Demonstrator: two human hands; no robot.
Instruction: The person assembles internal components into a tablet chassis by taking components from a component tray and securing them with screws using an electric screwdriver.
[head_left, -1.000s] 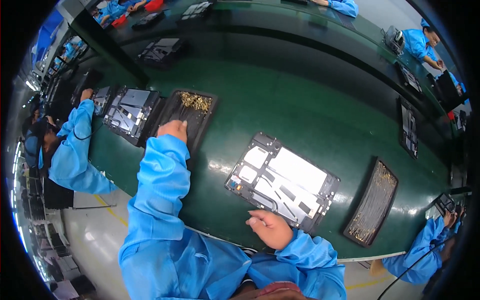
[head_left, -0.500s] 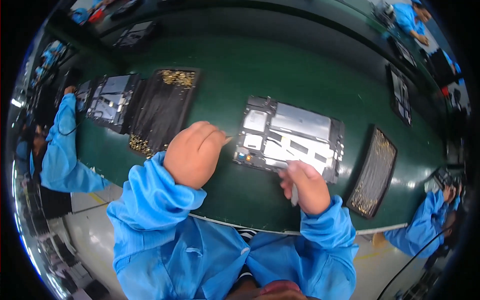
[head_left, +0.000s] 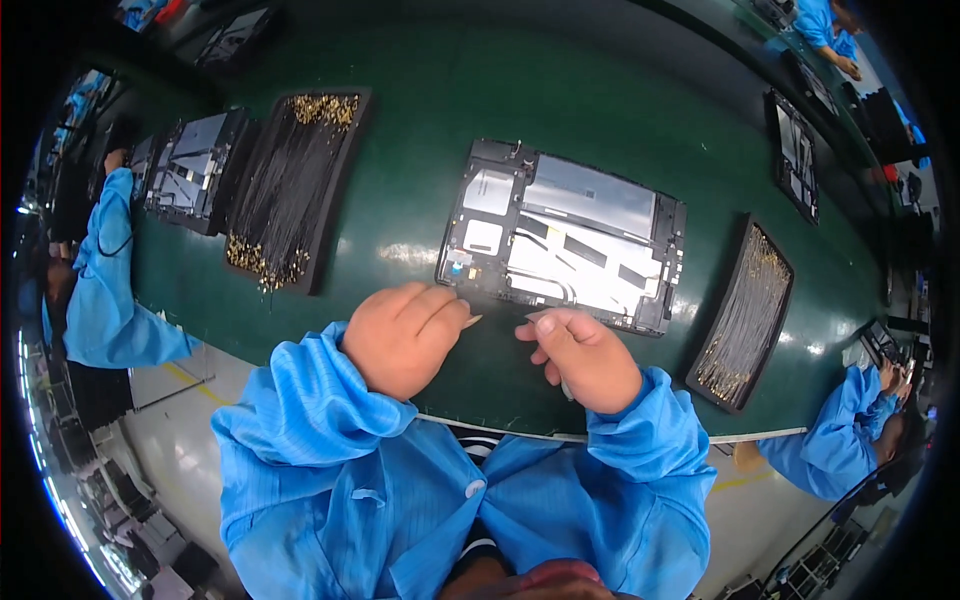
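Note:
An opened tablet (head_left: 590, 190) lies back-up before me, its silver battery, metal plates and dark ribbon cables bare. My left hand (head_left: 405, 338) is closed just off its near left corner. A slim, pale pointed tip (head_left: 472, 321) sticks out from those fingers; the rest is hidden by the hand. My right hand (head_left: 588, 362) is closed by the tablet's near edge, thumb pressed to the fingertips. Below that palm shows a short end of a slim grey tool (head_left: 567, 390), mostly covered by the fingers.
To the left, a dark tray (head_left: 330, 215) holds thin black cables with gold ends. A similar tray (head_left: 782, 318) stands at right. More opened tablets lie at far left (head_left: 197, 165) and far right (head_left: 797, 150). Co-workers' blue sleeves (head_left: 105, 265) reach in at both sides.
The view has shifted a little. Both hands have drawn closer together and toward me relative to the tablet; the right hand has moved left along its near edge.

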